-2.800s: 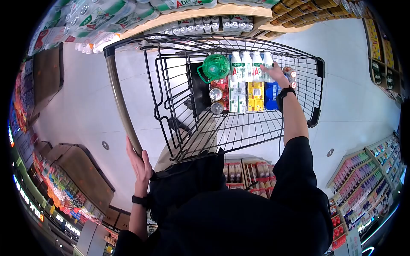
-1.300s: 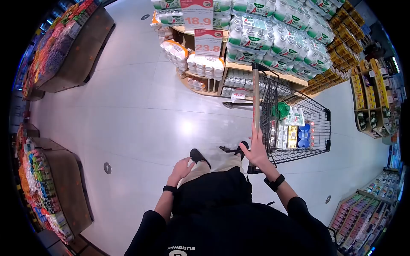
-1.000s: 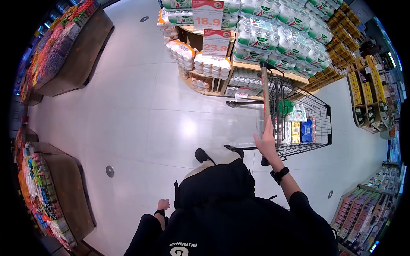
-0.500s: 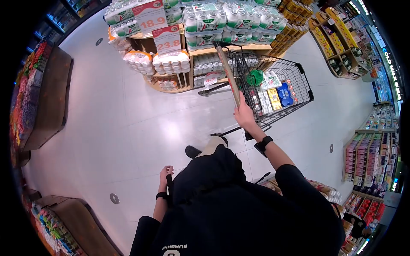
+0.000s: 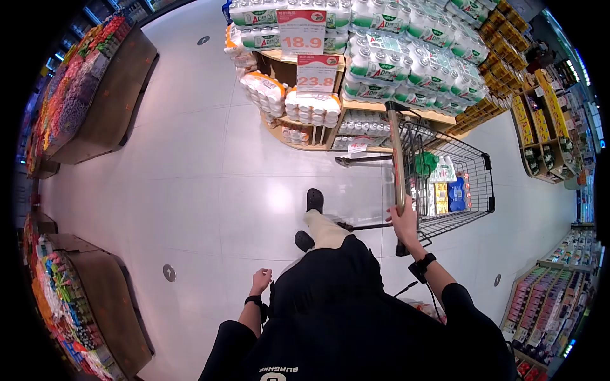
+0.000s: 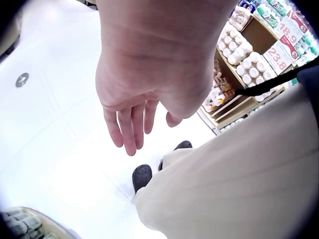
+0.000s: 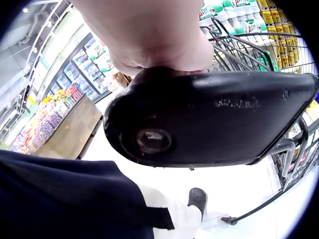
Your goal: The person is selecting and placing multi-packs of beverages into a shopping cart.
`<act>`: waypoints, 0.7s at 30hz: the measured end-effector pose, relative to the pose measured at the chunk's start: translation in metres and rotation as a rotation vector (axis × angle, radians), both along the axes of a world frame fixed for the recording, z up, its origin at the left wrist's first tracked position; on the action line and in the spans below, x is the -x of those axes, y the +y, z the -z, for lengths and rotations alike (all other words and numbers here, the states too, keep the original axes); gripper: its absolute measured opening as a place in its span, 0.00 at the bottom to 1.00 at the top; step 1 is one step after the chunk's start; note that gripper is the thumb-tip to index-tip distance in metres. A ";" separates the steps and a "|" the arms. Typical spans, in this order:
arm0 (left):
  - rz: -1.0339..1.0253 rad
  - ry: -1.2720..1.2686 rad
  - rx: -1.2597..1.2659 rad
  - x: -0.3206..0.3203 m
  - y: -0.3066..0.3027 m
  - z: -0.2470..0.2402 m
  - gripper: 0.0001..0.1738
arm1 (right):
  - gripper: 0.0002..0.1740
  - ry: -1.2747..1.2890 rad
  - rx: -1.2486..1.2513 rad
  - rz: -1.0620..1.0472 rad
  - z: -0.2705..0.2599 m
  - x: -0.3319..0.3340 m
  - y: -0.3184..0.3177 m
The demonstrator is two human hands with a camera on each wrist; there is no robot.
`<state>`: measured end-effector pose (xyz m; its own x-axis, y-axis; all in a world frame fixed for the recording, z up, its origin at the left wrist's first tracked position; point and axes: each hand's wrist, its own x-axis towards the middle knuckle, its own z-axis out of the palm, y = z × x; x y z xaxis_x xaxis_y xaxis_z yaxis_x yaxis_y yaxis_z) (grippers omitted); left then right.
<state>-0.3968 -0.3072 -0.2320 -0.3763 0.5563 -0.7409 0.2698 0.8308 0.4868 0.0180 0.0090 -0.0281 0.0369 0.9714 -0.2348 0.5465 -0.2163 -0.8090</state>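
Note:
My right hand (image 5: 405, 227) holds the shopping cart's handle (image 5: 398, 159) near its close end, with the fingers curled round the bar. In the right wrist view the handle's black end cap (image 7: 214, 117) hides most of the fingers. Inside the cart basket (image 5: 481, 209) are a green jug (image 5: 426, 164), white bottles (image 5: 446, 169), yellow boxes (image 5: 440, 198) and a blue pack (image 5: 457, 194). My left hand (image 5: 261, 280) hangs beside my body, away from the cart. Its loose, slightly bent fingers (image 6: 130, 130) hold nothing in the left wrist view.
A display of bottled drinks (image 5: 381, 57) with price signs (image 5: 318, 73) stands beyond the cart, close to the basket's far side. Low snack bins (image 5: 105, 95) line the left. A shelf unit (image 5: 540, 133) stands past the cart's front; pale floor (image 5: 190, 190) lies between.
Earlier my right hand was at the white bottles and my left hand on the handle. The right hand has since taken the handle; the left has let go and dropped. My feet have shifted.

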 end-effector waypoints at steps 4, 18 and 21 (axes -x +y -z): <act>0.202 0.083 0.069 -0.003 -0.042 0.014 0.28 | 0.23 0.053 0.031 -0.010 -0.004 0.000 0.000; 0.063 0.145 -0.188 0.130 0.258 -0.043 0.24 | 0.35 -0.298 0.277 -0.289 -0.030 -0.014 0.033; 0.094 0.183 -0.287 0.148 0.345 -0.084 0.22 | 0.41 -0.316 0.194 -0.278 -0.046 0.006 0.074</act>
